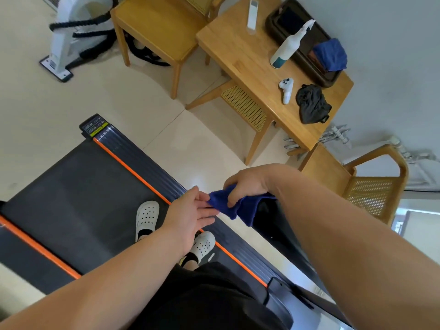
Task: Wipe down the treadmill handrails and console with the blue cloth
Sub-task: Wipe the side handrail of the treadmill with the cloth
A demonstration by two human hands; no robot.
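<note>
My right hand (247,183) grips the blue cloth (234,206), bunched over the dark right handrail (273,225) of the treadmill. My left hand (192,210) reaches in from the left, its spread fingertips touching the cloth's near corner. I stand on the black treadmill belt (78,201) in white clogs; orange strips run along its side rails. The console is out of view.
A wooden table (240,58) at the upper right carries a spray bottle (287,47), a white controller (285,88), a dark bundle (312,103) and a dark tray holding a second blue cloth (331,54). Wooden chairs stand around it. A white exercise machine (69,36) is at the top left.
</note>
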